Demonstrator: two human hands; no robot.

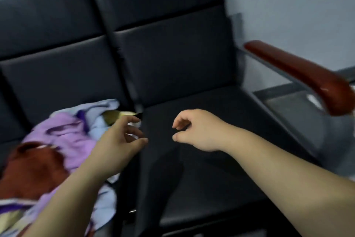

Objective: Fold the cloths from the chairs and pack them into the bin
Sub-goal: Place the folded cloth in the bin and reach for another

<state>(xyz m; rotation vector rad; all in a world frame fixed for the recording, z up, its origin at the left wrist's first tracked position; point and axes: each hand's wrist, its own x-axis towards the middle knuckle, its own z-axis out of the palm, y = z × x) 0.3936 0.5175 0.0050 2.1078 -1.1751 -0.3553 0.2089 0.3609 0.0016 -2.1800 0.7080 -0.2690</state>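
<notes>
Your left hand [117,141], released, perhaps brushes crumpled lilac cloths [71,135]. Your right hand [196,131] hangs empty over the black padded chair [211,179].

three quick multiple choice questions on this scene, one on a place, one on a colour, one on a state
1. Where do the cloths lie?
A) right chair
B) left chair
C) floor

2. What colour is the armrest?
A) white
B) green
C) red-brown

3. What does the right hand hold?
A) nothing
B) a cloth
C) the armrest

Answers:
1 B, the cloths are heaped on the left chair's seat.
2 C, the armrest's pad is glossy red-brown.
3 A, the right hand hangs over a bare black seat, its fingers loosely curled round nothing.
</notes>
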